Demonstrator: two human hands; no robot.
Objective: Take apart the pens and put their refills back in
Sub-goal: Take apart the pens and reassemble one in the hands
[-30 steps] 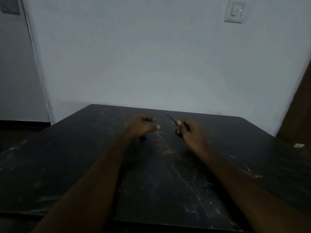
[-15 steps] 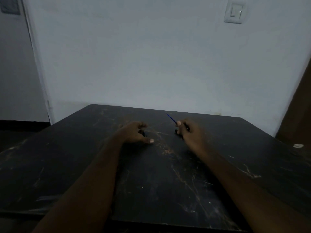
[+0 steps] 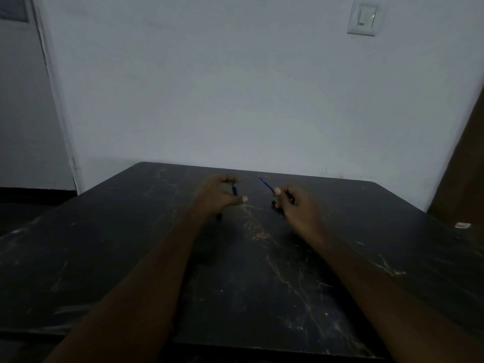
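Left hand (image 3: 220,196) now raised, pen barrel (image 3: 234,190) within.

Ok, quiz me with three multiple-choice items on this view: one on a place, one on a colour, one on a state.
1. Where is the light switch?
A. on the wall, upper right
B. on the table
C. on the floor, left

2. What colour is the thin refill sticking out of the right hand?
A. red
B. blue
C. green

3. What is the left hand doing?
A. lying flat and empty
B. curled around a dark pen part
C. pressing the switch

Answers:
1 A, the switch plate is on the wall above the table's right side.
2 B, the slim rod looks blue.
3 B, fingers and thumb curl round a short dark piece.
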